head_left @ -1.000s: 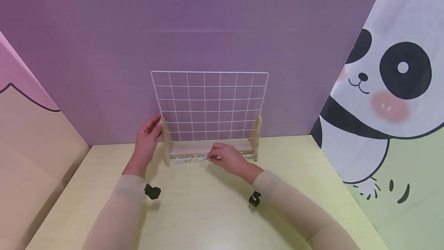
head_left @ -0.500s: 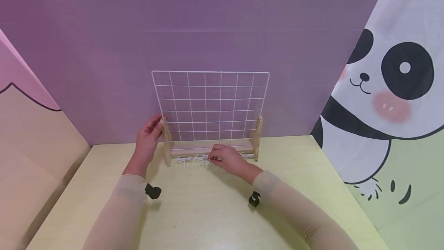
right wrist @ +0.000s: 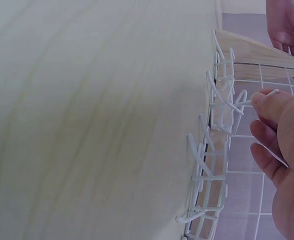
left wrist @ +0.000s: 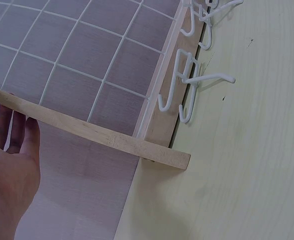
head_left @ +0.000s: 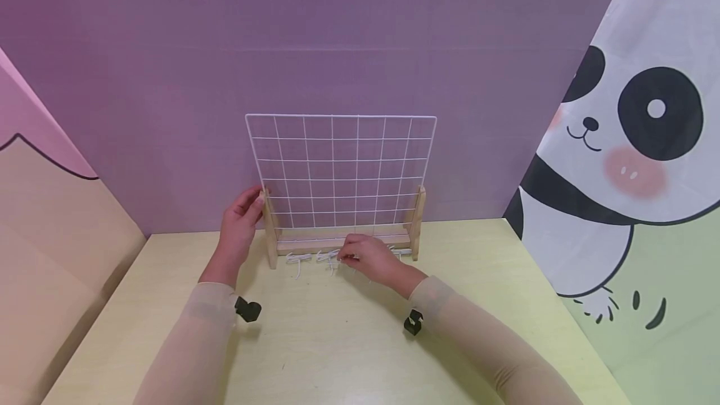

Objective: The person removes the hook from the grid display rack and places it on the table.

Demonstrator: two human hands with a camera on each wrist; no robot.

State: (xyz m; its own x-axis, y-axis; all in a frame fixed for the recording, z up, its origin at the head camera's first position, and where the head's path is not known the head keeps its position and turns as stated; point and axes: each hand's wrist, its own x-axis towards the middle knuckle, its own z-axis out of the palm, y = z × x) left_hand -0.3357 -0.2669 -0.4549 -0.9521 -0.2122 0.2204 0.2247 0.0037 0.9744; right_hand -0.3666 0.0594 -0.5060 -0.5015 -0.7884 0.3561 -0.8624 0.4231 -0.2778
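Note:
A white wire grid panel [head_left: 343, 116] stands upright in a wooden stand. My left hand [head_left: 237, 230] grips the stand's left post [head_left: 270, 230], thumb in front and fingers behind; the left wrist view shows those fingers [left wrist: 31, 135] passing behind the wood. In front of the base, my right hand [head_left: 368, 258] pinches a white wire hook [right wrist: 245, 103] between thumb and finger. More white hooks [right wrist: 207, 177] lie in a row along the base, one of them a double hook [left wrist: 209, 78] near the left post. My right hand covers part of the row in the head view.
The pale wooden table [head_left: 315, 342] reaches back to a purple wall [head_left: 337, 30] close behind the grid. The stand's right post [head_left: 417, 224] rises beyond my right hand. A panda-printed panel [head_left: 607, 205] borders the right side.
Both hands keep nearly the same places. Only the white wire at my right fingertips has shifted slightly.

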